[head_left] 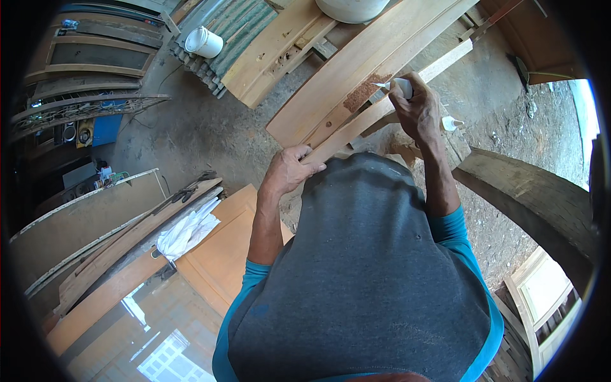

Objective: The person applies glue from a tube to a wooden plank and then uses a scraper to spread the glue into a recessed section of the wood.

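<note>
A long wooden panel [344,79] with a grooved edge runs diagonally in front of me, from near my left hand to the upper right. My right hand [417,108] is closed around a small white squeeze bottle [402,87]. Its pointed nozzle is tilted left, over a patch of reddish-brown sawdust [361,94] on the panel's groove. Whether the tip touches the sawdust, I cannot tell. My left hand [293,169] grips the near end of the panel's edge strip [347,132], thumb on the near side. Beside my right wrist stands another small white nozzle bottle [450,123].
Beyond the panel lie a thick plank [267,60], green corrugated sheets [245,38] and a white bucket [203,42]. A round white container [352,9] sits at the top. A curved timber beam [528,197] stands at right. Wooden panels [219,245] and white cloth [189,230] lie at left.
</note>
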The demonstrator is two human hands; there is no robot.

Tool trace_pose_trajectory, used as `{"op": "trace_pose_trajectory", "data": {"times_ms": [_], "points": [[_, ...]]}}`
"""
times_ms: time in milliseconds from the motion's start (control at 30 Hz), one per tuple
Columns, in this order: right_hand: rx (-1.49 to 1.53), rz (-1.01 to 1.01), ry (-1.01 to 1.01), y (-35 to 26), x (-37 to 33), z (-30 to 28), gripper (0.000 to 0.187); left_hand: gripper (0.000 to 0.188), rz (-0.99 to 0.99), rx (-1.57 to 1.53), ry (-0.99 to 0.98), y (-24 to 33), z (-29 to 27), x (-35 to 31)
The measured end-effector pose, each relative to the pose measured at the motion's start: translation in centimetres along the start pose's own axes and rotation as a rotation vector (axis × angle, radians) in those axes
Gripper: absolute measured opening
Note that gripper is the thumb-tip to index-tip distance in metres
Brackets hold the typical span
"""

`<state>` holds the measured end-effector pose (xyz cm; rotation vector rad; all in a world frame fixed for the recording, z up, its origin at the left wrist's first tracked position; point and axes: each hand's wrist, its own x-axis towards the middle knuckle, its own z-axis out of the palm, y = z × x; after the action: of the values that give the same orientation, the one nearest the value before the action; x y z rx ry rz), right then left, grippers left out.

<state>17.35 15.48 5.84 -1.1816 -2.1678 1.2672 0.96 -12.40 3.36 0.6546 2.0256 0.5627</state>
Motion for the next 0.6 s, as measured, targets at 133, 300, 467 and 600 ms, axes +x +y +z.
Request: {"op": "trace_pose_trajectory", "data": {"times_ms": [133,300,467,600], "points": [[0.038,-0.012,0.024,1.0,0.3,0.2,0.027,0.033,-0.018,0.024,0.002,0.7,-0.2,-0.2],[0.016,-0.012,0.039,1.0,0.5,0.1,0.028,0.032,-0.019,0.007,0.001,0.5,-0.2,-0.2],[0.024,-0.012,0.058,1.2,0.4,0.2,0.028,0.033,-0.008,-0.004,-0.013,0.5,-0.2,-0.2],[0.018,-0.033,0.102,1.5,0.6,0.2,0.027,0.034,-0.026,-0.005,-0.023,0.8,-0.3,-0.2]]}}
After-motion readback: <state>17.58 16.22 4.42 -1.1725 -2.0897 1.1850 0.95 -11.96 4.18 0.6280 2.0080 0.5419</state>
